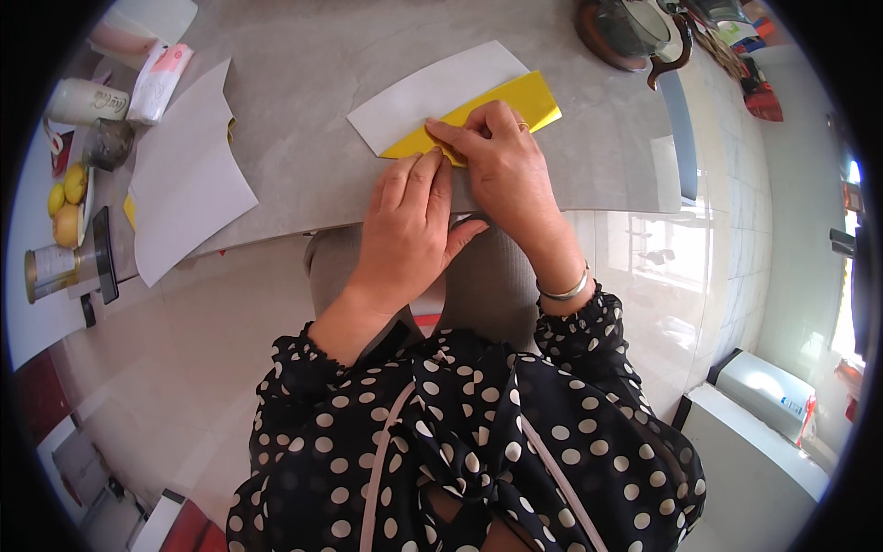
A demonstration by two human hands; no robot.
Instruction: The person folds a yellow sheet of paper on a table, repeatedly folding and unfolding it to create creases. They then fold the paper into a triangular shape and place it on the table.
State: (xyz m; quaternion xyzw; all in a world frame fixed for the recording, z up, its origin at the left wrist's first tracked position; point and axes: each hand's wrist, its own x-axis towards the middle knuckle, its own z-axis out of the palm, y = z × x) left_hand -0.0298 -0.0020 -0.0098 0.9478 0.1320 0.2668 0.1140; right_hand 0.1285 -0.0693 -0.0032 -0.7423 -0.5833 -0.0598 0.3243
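A sheet of paper, white on one face and yellow on the other [441, 90], lies on the grey table [296, 138] with its near part folded over so that a yellow strip shows. My left hand [412, 207] rests flat at the near edge of the fold, its fingertips touching the yellow paper. My right hand [507, 155] has its fingers curled on the yellow strip, thumb and fingertips against the paper near the left fingertips. Whether the right fingers pinch the paper is hidden. A ring and a silver bangle are on the right hand and wrist.
White paper with yellow beneath [190, 172] overhangs the table's front edge at left. Beyond it are a tissue pack [157, 90], a pale can [90, 101], a dark glass cup [108, 143], yellow fruit [75, 183] and a tin [52, 271]. A glass teapot [631, 31] stands back right.
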